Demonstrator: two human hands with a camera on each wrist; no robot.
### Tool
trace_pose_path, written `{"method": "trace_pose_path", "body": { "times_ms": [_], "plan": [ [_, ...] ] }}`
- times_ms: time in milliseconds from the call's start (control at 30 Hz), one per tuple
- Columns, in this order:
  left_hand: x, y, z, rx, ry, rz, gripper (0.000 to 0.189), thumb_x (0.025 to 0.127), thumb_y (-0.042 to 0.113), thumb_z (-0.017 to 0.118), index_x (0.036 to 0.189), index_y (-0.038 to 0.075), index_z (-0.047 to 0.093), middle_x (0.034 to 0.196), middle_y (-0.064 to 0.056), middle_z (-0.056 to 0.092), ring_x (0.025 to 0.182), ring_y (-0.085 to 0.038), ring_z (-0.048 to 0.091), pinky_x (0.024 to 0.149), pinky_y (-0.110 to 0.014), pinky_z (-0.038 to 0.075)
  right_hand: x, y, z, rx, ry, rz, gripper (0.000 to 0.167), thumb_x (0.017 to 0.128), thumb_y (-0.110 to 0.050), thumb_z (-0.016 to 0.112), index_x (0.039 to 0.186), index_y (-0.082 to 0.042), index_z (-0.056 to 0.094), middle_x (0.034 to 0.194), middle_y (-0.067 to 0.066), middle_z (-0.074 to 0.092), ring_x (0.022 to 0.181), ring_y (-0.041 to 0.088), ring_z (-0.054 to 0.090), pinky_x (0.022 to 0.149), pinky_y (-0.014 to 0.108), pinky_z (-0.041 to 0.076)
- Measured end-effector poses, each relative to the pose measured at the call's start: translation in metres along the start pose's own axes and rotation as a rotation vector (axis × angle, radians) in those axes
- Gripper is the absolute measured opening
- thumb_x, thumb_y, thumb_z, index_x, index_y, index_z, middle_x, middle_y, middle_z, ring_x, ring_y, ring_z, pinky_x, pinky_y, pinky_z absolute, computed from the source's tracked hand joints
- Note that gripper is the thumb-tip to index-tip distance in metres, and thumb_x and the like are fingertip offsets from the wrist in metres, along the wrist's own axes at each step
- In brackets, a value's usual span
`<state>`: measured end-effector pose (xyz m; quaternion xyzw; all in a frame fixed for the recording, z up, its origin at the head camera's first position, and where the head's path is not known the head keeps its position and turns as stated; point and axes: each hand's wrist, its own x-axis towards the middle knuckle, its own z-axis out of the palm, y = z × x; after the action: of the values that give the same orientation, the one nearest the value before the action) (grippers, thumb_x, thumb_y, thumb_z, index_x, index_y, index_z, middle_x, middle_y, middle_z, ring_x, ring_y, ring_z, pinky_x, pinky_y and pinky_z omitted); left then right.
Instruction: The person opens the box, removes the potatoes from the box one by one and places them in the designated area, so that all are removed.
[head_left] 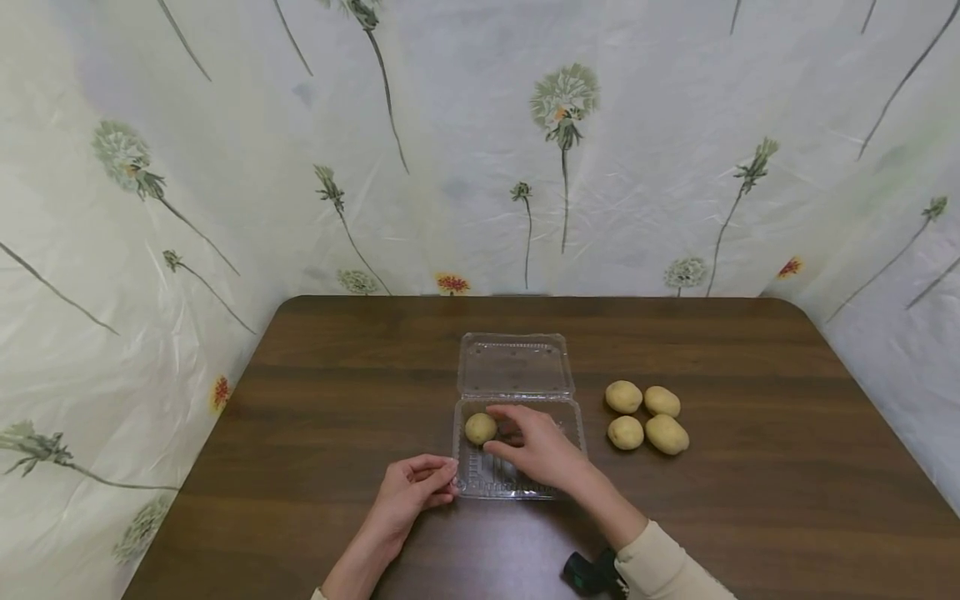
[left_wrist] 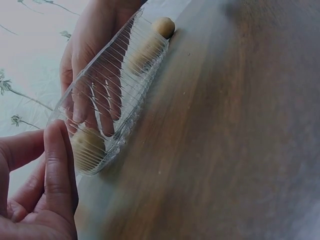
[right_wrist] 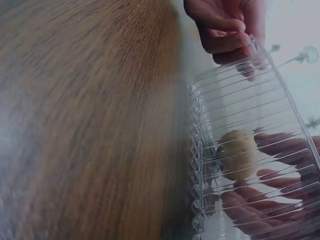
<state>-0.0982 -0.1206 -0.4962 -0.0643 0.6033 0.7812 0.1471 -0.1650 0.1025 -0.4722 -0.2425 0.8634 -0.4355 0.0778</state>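
A clear plastic clamshell container (head_left: 487,481) lies on the table with its lid folded back. Inside, toward its left side, sits one potato (head_left: 480,428). My left hand (head_left: 408,492) pinches the container's left rim near the front corner between thumb and fingers. Over the tray, my right hand (head_left: 536,446) has its fingers spread just right of that potato, with nothing in its grasp. Through the ribbed wall in the right wrist view, the fingertips (right_wrist: 232,200) show close beside the potato (right_wrist: 239,155).
Several more potatoes (head_left: 667,435) lie grouped on the brown wooden table (head_left: 750,500), right of the container. The open lid (head_left: 513,367) extends toward the back. A black object (head_left: 588,573) is by the right sleeve. Flower-patterned sheeting (head_left: 465,167) hangs behind the table.
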Motion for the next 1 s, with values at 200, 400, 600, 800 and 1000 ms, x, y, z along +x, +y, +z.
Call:
{"method": "trace_pose_path", "body": {
  "times_ms": [200, 400, 600, 800, 1000],
  "plan": [
    [0.0, 0.001, 0.001, 0.007, 0.009, 0.001, 0.036, 0.091, 0.013, 0.072, 0.111, -0.015, 0.062, 0.084, -0.01, 0.069, 0.073, -0.015, 0.067, 0.069, -0.026, 0.058, 0.002, -0.001, 0.003, -0.04, 0.037, -0.001, 0.043, 0.091, -0.018, 0.073, 0.128, -0.001, 0.06, 0.119, 0.012, 0.063, 0.105, 0.026, 0.063, 0.085, 0.034, 0.056],
    [-0.001, 0.002, 0.002, 0.012, 0.007, -0.002, 0.037, 0.091, 0.013, 0.072, 0.112, -0.016, 0.061, 0.085, -0.011, 0.069, 0.073, -0.015, 0.067, 0.069, -0.026, 0.058, 0.004, -0.001, 0.007, -0.044, 0.077, -0.003, 0.038, 0.089, -0.016, 0.075, 0.122, 0.0, 0.065, 0.106, 0.01, 0.063, 0.1, 0.025, 0.065, 0.082, 0.03, 0.056],
    [0.0, 0.001, 0.002, 0.012, 0.0, 0.005, 0.037, 0.091, 0.012, 0.071, 0.113, -0.016, 0.061, 0.087, -0.012, 0.069, 0.074, -0.015, 0.067, 0.069, -0.026, 0.058, 0.005, -0.001, 0.01, -0.056, 0.093, -0.009, 0.031, 0.088, -0.018, 0.075, 0.115, -0.003, 0.069, 0.106, 0.01, 0.067, 0.099, 0.024, 0.065, 0.083, 0.034, 0.056],
    [0.0, 0.002, 0.003, 0.015, 0.008, 0.005, 0.035, 0.091, 0.012, 0.071, 0.111, -0.015, 0.062, 0.087, -0.012, 0.069, 0.073, -0.015, 0.067, 0.069, -0.026, 0.058, 0.004, -0.004, 0.01, -0.088, 0.049, -0.022, 0.032, 0.088, -0.023, 0.075, 0.116, -0.009, 0.069, 0.11, 0.005, 0.07, 0.098, 0.018, 0.066, 0.084, 0.038, 0.054],
    [-0.001, 0.0, 0.003, 0.02, 0.014, 0.005, 0.034, 0.091, 0.012, 0.072, 0.11, -0.014, 0.063, 0.084, -0.01, 0.069, 0.073, -0.015, 0.067, 0.069, -0.026, 0.058, 0.003, -0.004, 0.013, -0.106, 0.036, -0.042, 0.034, 0.088, -0.026, 0.075, 0.118, -0.01, 0.069, 0.111, 0.003, 0.07, 0.099, 0.017, 0.065, 0.085, 0.04, 0.052]
  ]
}}
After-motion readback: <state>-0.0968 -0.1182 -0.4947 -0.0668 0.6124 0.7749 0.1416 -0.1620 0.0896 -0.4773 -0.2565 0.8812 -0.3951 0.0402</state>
